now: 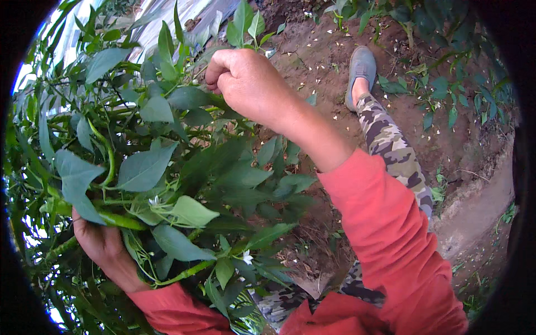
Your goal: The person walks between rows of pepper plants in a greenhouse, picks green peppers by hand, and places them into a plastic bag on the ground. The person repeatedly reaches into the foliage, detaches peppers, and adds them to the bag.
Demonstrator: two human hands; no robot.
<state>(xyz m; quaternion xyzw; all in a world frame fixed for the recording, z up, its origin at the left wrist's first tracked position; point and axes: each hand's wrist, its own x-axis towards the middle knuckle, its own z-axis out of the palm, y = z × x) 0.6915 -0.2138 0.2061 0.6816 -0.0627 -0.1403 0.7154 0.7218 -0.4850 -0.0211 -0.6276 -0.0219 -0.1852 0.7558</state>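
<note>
My left hand reaches into a chili pepper plant at the lower left. Long green chili peppers lie across it, with its fingers curled about them; a broad leaf covers the fingertips. Higher up, my right hand is bent at the wrist, its fingers curled in beside thin stems and leaves. Whatever may be between those fingertips is hidden. A curved green pepper hangs between the two hands. Another pepper hangs beside my left wrist, near a white flower.
Brown soil scattered with small pale petals runs between the plants. My leg in camouflage trousers and a grey shoe rest there. More pepper plants grow at the right. Pale plastic sheeting lies behind the foliage.
</note>
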